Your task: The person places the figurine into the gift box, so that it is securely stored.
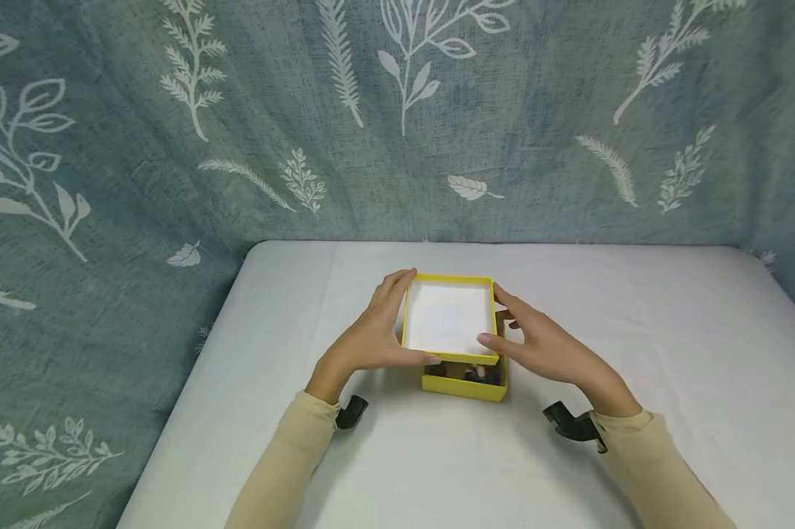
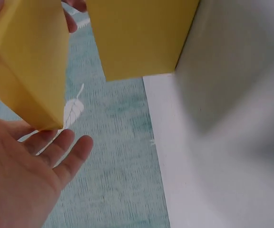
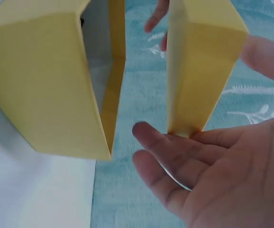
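Note:
A shallow yellow lid (image 1: 450, 317) with a white inside faces up toward the head camera. My left hand (image 1: 371, 336) grips its left side, fingers at the far corner and thumb along the near edge. On the right side, my right hand (image 1: 544, 344) holds the lid with its thumb over the rim and fingers at the outer wall. Below stands a yellow box (image 1: 464, 388), partly covered by the lid in the head view. A gap shows between lid (image 3: 208, 71) and box (image 3: 46, 90) in the right wrist view. Dark items (image 1: 482, 373) lie inside the box, mostly hidden.
A white cloth covers the table (image 1: 292, 308). Behind it and on the left hangs a green-blue curtain (image 1: 384, 184) with white leaf prints. Black wrist mounts (image 1: 572, 425) stick out near both beige sleeves (image 1: 285, 463).

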Demonstrator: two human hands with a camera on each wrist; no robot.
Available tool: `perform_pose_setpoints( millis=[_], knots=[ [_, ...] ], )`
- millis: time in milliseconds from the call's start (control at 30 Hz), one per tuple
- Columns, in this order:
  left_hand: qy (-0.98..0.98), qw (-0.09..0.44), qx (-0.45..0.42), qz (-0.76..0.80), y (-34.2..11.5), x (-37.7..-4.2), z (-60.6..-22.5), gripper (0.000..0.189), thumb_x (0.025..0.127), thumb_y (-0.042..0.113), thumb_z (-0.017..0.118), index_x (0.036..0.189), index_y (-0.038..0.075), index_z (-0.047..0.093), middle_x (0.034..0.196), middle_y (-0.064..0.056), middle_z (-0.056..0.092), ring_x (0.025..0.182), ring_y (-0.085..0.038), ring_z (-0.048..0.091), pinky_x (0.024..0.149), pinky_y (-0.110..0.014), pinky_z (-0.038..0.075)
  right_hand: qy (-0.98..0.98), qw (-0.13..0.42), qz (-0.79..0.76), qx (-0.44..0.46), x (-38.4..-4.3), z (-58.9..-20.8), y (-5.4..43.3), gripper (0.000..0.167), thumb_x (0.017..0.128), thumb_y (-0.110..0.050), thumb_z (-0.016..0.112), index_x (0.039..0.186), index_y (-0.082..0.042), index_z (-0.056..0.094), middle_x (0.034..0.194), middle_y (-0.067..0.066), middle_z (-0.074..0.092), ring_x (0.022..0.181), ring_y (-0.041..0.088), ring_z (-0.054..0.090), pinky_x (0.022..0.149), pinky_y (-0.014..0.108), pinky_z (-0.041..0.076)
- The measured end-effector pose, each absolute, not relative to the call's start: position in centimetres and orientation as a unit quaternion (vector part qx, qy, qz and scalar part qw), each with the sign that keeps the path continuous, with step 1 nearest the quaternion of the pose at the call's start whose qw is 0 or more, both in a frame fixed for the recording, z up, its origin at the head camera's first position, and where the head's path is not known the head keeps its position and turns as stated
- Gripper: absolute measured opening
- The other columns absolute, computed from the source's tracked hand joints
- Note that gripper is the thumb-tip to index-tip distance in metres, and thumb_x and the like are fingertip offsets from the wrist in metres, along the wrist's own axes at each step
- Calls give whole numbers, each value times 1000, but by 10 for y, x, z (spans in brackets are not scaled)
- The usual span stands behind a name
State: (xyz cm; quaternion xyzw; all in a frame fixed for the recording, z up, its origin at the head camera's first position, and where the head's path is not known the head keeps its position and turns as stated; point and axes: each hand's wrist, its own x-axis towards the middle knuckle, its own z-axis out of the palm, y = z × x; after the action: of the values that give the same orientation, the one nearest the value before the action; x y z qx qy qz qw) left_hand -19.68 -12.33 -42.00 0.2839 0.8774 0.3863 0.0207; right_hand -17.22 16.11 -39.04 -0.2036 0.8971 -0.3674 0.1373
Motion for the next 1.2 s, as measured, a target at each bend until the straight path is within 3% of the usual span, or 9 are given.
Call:
perform_pose_setpoints(
  millis=[100,300,500,700,867,1067,1200],
  knots=[
    [875,28,285,391,-117,-198,-421,126,66,52,86,158,22,6,159,2,13,143,-20,28,112,-48,37,899,134,-367,-197,-171,-390,166,92,95,-50,59,158,-10,5,158,18,28,129,36,48,96,55,45],
    [878,39,287,381,-111,-196,-423,127,68,52,85,158,18,3,160,0,11,141,-22,33,111,-45,39,890,141,-384,-200,-171,-393,172,95,93,-44,65,157,-6,6,151,20,39,114,31,59,84,41,52],
    [885,49,276,372,-109,-197,-426,132,67,54,85,158,22,-4,162,-2,8,144,-24,30,111,-47,39,885,149,-394,-199,-172,-396,174,98,92,-41,67,157,-5,4,139,21,51,104,25,62,78,36,52],
    [888,41,273,368,-107,-197,-426,137,65,54,87,158,20,-7,163,-6,9,148,-25,24,113,-47,35,891,122,-388,-199,-174,-397,174,99,90,-40,70,157,-4,6,140,19,48,97,20,62,76,34,51],
    [891,43,264,367,-107,-197,-426,140,63,54,88,158,17,-7,163,-8,11,148,-26,23,114,-46,35,896,92,-386,-200,-176,-399,172,99,89,-36,73,157,-4,9,151,18,37,96,20,61,77,33,51],
    [882,32,271,383,-106,-199,-427,136,64,44,91,157,8,-2,151,-11,32,122,-21,53,105,-39,45,888,65,-402,-214,-177,-400,173,96,90,-24,72,158,-9,6,151,20,35,102,23,63,83,32,53],
    [877,26,277,391,-105,-201,-428,128,69,34,89,158,9,0,135,-10,45,105,-18,57,93,-37,51,880,58,-422,-211,-177,-400,174,94,92,-17,70,159,-14,5,146,22,39,105,26,64,85,32,53]
  ],
)
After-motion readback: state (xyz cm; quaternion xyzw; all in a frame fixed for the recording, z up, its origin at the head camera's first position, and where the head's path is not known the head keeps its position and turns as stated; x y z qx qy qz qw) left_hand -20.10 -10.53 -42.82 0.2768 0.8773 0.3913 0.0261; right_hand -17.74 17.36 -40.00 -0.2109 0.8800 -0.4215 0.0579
